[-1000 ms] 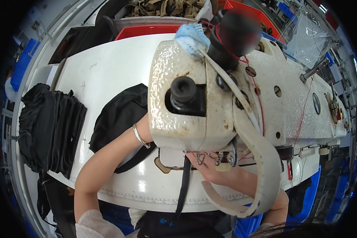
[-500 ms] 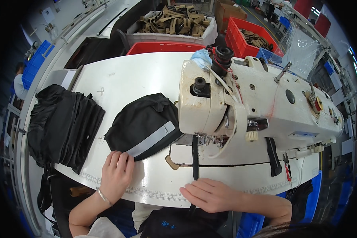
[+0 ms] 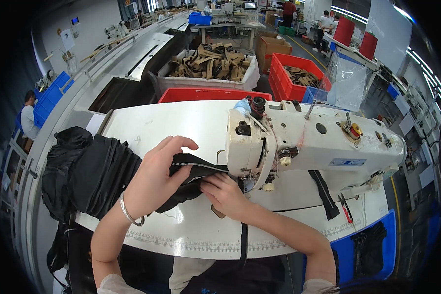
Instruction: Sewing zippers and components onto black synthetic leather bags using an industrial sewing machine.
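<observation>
A curved black fabric piece (image 3: 181, 192) with a metal zip along its upper edge lies by the sewing machine (image 3: 328, 142), one end at the presser foot. My left hand (image 3: 158, 169) is bent around its left part, thumb across the cloth and forefinger arched above; the other fingertips are hidden. Close to the presser foot, my right hand (image 3: 226, 195) grips the lower edge with bent fingers, partly covered by the cloth. A narrow black strip (image 3: 244, 242) hangs over the table's front edge below the machine.
A stack of black fabric pieces (image 3: 100, 174) stands at the left of the white table (image 3: 181, 235). Red-handled snips (image 3: 347, 211) and another black strip (image 3: 323, 193) lie at right. Behind are crates of brown straps (image 3: 210, 63); a blue bin (image 3: 389, 240) sits at lower right.
The fabric piece has been turned so its grey strip no longer shows and its zip does. Both hands have moved up to it, the right one leaving the black strip. The view has tilted up.
</observation>
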A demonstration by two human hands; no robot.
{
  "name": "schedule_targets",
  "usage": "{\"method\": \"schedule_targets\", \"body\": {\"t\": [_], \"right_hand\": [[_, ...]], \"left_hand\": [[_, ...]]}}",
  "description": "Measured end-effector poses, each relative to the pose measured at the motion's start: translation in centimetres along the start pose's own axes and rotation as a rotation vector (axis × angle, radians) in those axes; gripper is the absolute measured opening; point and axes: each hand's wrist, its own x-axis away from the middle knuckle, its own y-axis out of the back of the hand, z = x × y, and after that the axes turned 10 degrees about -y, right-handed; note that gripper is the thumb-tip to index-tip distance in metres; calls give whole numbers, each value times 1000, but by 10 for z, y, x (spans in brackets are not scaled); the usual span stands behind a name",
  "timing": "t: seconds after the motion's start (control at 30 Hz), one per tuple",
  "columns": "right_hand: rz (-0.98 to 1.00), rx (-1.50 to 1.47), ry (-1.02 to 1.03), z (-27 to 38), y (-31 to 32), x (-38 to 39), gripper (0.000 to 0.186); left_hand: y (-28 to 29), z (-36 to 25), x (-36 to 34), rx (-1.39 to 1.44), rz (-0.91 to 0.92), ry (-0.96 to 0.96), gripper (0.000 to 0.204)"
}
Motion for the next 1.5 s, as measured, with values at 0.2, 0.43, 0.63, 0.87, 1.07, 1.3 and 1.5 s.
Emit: {"method": "schedule_targets", "body": {"t": [0.2, 0.43, 0.63, 0.87, 1.07, 1.3, 1.5], "right_hand": [[8, -130, 1, 17, 19, 28, 17], [123, -228, -80, 7, 28, 21, 14], [331, 198, -19, 0, 42, 28, 29], [35, 352, 169, 13, 34, 27, 34], [252, 348, -52, 27, 44, 54, 34], [484, 148, -33, 27, 39, 48, 69], [729, 254, 80, 50, 85, 102, 75]], "left_hand": [[3, 20, -13, -473, 87, 138, 32], [-68, 34, 44, -237, 370, -250, 33], [-62, 48, 39, -161, 489, -146, 21], [-72, 14, 41, -669, 112, -414, 34], [-92, 10, 52, -334, -42, -347, 38], [-117, 18, 34, -300, -7, -244, 30], [-138, 24, 30, -621, 141, -500, 29]]}}
